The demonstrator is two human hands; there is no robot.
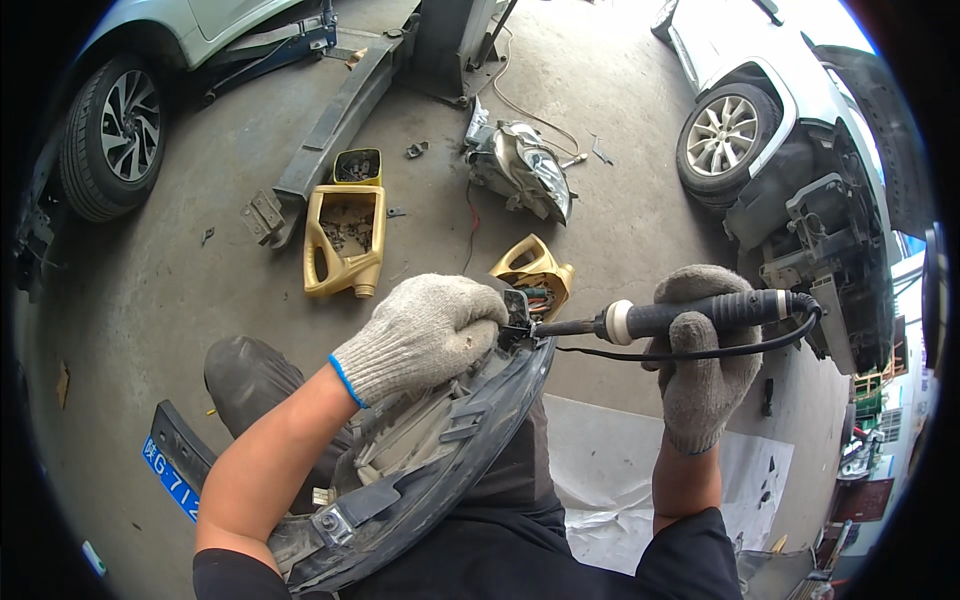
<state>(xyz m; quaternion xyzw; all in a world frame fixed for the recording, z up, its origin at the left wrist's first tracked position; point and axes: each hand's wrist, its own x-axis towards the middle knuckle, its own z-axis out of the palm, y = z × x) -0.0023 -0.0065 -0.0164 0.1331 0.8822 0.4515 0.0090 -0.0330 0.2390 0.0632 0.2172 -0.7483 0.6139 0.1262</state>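
A black soldering iron with a white collar lies in my right hand, which is gloved and closed around the handle. Its tip points left and meets a small black plastic tab at the upper end of a car headlight. This headlight rests across my lap, its dark curved edge toward the right. My left hand, also in a knitted glove, is closed on the black part at that end; the glove hides the fingertips. From the iron's rear, a black cable loops back toward the left beneath the handle.
Two cut-open gold jugs, one with small parts and another with tools, stand ahead, beside a second headlight. White cars flank a lift arm. A white sheet lies right; a blue plate is left.
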